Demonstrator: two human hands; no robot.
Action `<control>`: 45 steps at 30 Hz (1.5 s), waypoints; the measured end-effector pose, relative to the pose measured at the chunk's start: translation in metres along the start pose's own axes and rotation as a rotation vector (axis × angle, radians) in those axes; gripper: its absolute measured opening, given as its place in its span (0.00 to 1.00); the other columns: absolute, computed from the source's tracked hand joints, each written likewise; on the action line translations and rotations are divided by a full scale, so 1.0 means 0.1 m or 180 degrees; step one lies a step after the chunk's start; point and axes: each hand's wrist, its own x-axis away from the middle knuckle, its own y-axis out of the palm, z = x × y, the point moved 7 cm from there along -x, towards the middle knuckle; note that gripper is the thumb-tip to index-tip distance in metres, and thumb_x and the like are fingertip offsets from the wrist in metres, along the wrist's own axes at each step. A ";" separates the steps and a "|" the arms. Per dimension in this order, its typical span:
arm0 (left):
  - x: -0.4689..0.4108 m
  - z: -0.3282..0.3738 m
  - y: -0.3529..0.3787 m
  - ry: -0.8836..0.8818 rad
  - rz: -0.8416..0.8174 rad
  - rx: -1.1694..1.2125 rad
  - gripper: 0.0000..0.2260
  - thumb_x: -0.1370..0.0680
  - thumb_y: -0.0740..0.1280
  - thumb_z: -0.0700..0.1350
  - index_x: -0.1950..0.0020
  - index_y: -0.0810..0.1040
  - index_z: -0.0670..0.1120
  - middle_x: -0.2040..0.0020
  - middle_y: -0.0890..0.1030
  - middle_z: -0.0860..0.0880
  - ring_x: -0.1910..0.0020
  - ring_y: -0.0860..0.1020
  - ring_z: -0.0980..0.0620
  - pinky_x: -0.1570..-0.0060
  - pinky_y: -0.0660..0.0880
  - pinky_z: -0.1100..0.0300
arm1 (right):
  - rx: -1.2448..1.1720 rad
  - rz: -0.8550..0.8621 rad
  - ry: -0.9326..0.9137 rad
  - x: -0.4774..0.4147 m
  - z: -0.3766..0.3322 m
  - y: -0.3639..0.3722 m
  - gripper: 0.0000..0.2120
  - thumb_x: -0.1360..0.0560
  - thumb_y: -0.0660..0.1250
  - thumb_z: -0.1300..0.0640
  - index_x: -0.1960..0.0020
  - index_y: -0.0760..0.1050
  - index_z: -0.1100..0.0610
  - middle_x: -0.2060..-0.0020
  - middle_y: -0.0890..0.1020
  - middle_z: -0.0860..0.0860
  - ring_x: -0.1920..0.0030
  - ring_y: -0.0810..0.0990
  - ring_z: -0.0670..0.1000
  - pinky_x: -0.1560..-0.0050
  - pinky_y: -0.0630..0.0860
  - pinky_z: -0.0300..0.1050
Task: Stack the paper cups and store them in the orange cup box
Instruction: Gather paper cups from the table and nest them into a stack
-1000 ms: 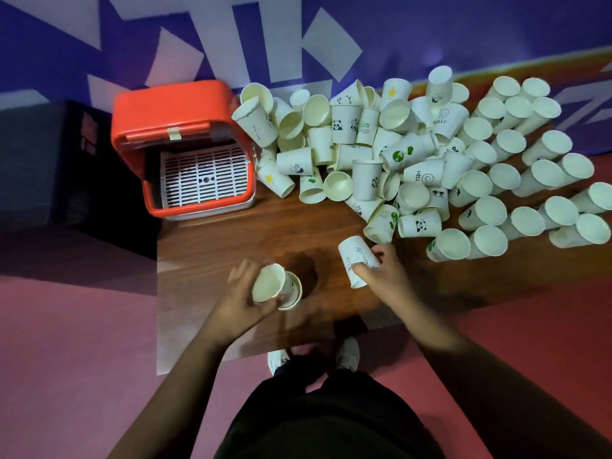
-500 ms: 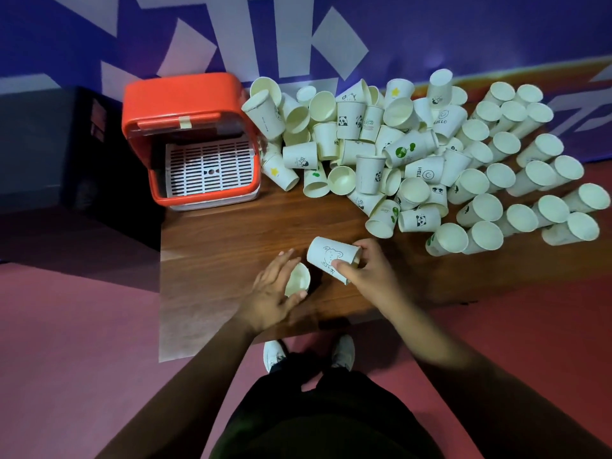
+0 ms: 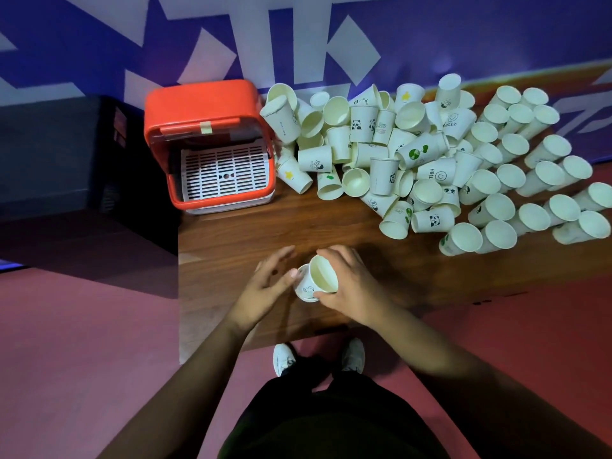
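A small stack of white paper cups (image 3: 316,278) sits between my hands near the table's front edge, its open mouth facing up and right. My right hand (image 3: 351,286) grips the stack from the right side. My left hand (image 3: 268,286) is at its left with fingers spread, the thumb touching the cup wall. The orange cup box (image 3: 208,144) stands open at the table's back left, with a white slotted tray inside. A big pile of loose paper cups (image 3: 414,160) covers the back and right of the table.
The wooden table (image 3: 265,233) has bare surface between the box, the pile and my hands. A dark box stands left of the table. A blue and white wall runs behind. My white shoes (image 3: 284,357) show below the table's front edge.
My right hand brought a printed cup left and pushed it into the cup my left hand held. My left hand's fingers have opened beside the stack.
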 end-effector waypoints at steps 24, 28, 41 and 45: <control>-0.08 -0.32 0.13 -0.0010 -0.0675 0.0189 0.23 0.22 0.70 0.37 0.29 0.74 0.52 0.31 0.79 0.50 0.31 0.75 0.51 0.27 0.69 0.49 | -0.0675 -0.0072 0.0757 0.21 0.18 0.51 0.40 0.30 0.76 0.51 0.24 0.62 0.52 0.27 0.66 0.47 0.28 0.64 0.42 0.34 0.57 0.28; -0.11 -0.36 0.14 0.0021 -0.0642 0.0041 0.22 0.23 0.72 0.44 0.32 0.77 0.63 0.32 0.79 0.52 0.30 0.75 0.53 0.27 0.69 0.48 | -0.0720 -0.0198 0.1017 0.22 0.24 0.55 0.39 0.30 0.76 0.51 0.24 0.62 0.48 0.27 0.67 0.44 0.32 0.63 0.38 0.36 0.59 0.33; -0.53 0.23 0.13 0.0371 -0.0295 -0.0876 0.10 0.20 0.69 0.44 0.39 0.78 0.52 0.40 0.76 0.51 0.42 0.76 0.54 0.43 0.75 0.60 | -0.0815 0.0415 0.1412 0.39 0.95 -0.13 0.26 0.25 0.70 0.49 0.29 0.68 0.51 0.34 0.73 0.48 0.34 0.73 0.46 0.35 0.72 0.47; -0.92 0.50 0.54 0.0165 -0.0335 -0.1262 0.07 0.21 0.70 0.47 0.43 0.78 0.51 0.42 0.77 0.50 0.44 0.77 0.53 0.46 0.73 0.60 | -0.0619 0.0622 0.1890 0.41 1.60 -0.58 0.23 0.24 0.69 0.52 0.31 0.70 0.57 0.36 0.75 0.54 0.36 0.75 0.53 0.35 0.73 0.51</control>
